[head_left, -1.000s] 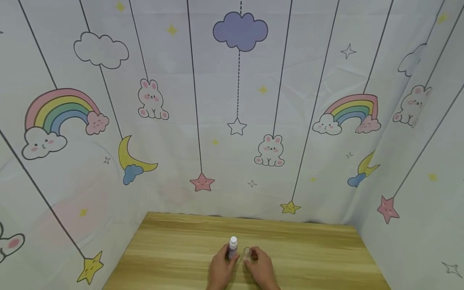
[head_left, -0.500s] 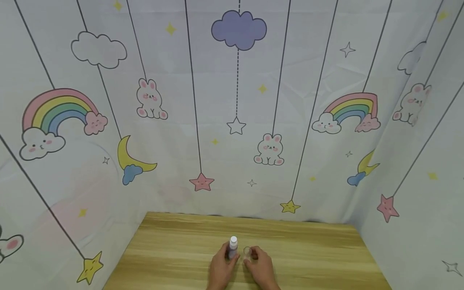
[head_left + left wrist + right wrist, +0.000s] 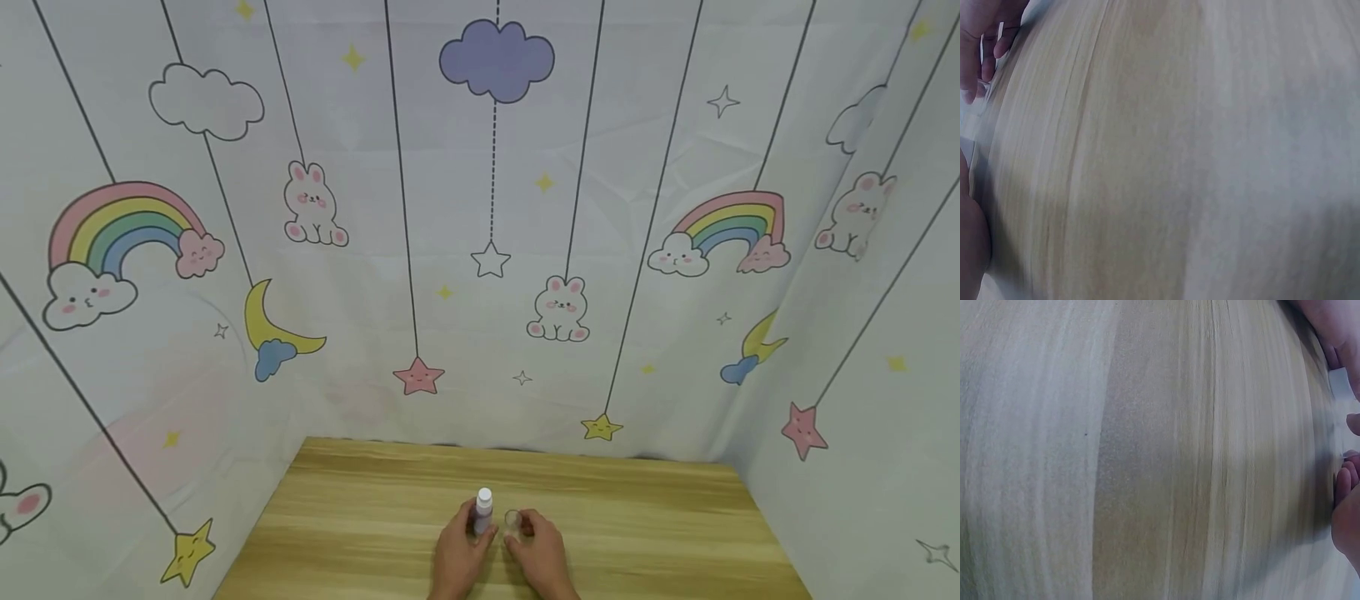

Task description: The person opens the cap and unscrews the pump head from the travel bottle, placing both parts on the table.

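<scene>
A small bottle with a white top and a purplish body stands upright in the head view, gripped between the thumb and fingers of the left hand. Just to its right, the right hand pinches a clear, round-rimmed piece, apart from the bottle. The clear piece's lower part is hard to make out. In the left wrist view the left hand shows only at the left edge. The right hand appears at the right edge of the right wrist view.
Both hands are over a wooden table near its front. Behind it and at both sides hangs a pale curtain printed with clouds, rainbows, rabbits and stars.
</scene>
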A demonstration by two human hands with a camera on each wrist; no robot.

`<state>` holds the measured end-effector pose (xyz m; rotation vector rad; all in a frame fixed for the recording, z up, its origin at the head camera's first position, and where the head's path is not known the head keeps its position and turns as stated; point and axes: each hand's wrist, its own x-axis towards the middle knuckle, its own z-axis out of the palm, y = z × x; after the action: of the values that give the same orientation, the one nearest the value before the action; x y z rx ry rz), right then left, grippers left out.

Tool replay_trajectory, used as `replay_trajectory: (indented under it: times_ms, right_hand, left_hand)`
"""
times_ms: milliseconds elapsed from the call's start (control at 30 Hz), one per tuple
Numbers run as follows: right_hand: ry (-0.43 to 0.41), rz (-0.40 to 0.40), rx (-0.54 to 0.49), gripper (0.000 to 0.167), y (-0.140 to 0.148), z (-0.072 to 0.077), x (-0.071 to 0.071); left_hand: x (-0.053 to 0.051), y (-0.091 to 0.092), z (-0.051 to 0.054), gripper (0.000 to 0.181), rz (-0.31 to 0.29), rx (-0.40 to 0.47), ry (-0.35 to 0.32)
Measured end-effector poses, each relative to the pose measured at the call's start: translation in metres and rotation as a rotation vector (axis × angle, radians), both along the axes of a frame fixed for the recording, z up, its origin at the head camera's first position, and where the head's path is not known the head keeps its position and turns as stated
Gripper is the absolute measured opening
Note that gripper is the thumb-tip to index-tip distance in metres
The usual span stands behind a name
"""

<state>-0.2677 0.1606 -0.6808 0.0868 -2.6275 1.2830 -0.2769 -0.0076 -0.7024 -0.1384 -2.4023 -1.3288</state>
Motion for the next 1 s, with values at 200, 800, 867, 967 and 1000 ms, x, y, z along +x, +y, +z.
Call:
replay_trajectory:
  times_ms: [200,800,867,967,1000]
  right_hand:
    - [-0.017,-0.031,0.001,0.046,-0.003,-0.001,0.001]
    - [0.007,-0.044,-0.019,0.046,-0.007,-0.007,0.009]
    - [0.014,-0.055,-0.015,0.047,-0.008,-0.008,0.01]
    - [0.031,-0.074,-0.018,0.048,-0.009,-0.009,0.012]
    - [0.037,-0.078,-0.021,0.048,-0.009,-0.009,0.013]
  left_hand:
    - [0.0,0.0,0.003,0.046,-0.005,0.013,-0.03]
    - [0.003,-0.002,-0.003,0.042,-0.002,0.042,-0.035]
    - [0.003,-0.002,-0.003,0.041,0.0,0.041,-0.01]
    - [0.004,-0.002,-0.003,0.04,0.001,0.038,0.006]
    - [0.004,-0.002,-0.003,0.04,0.001,0.036,0.007]
